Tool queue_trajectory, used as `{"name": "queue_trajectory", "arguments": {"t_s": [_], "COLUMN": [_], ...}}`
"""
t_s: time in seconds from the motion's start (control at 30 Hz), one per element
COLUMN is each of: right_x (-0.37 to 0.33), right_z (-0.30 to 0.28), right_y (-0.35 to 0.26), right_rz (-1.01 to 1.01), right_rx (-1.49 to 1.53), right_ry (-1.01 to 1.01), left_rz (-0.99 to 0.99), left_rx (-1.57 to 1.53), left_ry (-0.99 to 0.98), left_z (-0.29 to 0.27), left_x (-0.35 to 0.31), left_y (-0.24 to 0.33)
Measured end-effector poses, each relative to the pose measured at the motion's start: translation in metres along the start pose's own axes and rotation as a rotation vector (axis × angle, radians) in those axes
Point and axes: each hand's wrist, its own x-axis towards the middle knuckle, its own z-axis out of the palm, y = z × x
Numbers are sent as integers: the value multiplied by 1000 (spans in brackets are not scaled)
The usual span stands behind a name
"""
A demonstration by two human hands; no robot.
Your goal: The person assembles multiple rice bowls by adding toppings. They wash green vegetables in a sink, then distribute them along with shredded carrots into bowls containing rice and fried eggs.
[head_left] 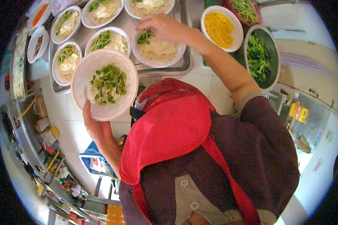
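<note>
1. Tiled floor (77, 135), pale, below; metal tray (130, 26) ahead, bearing bowls of noodles.
2. Left hand (97, 125): closed on the near rim of a white bowl (79, 88), thumb inside; leafy sprouts (109, 82) lie just beyond the thumb tip.
3. Right hand (163, 28): fingers bunched above the noodle bowl (176, 57), at its greens; cannot tell whether a pinch is held.
4. Handling, as judged: hold the white bowl level and near the noodle bowl; take small, even pinches; release low, beside the pale topping, clear of the rim.
5. Farther right: yellow corn (218, 30) in a round tub; chopped greens (258, 60) in a metal bowl (273, 56).
</note>
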Motion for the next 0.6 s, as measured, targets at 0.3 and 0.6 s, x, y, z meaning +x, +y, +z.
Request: {"name": "queue_trajectory", "arguments": {"t_s": [0.3,0.6], "right_x": [-12,-18], "right_z": [-24,-2], "right_y": [-7,-10], "right_rz": [100,222], "right_rx": [-276,-134], "right_ry": [-235,-86], "left_rz": [35,19], "left_rx": [23,16], "left_ry": [-4,-17], "left_z": [-1,13], "left_x": [-1,-8], "left_y": [4,6]}}
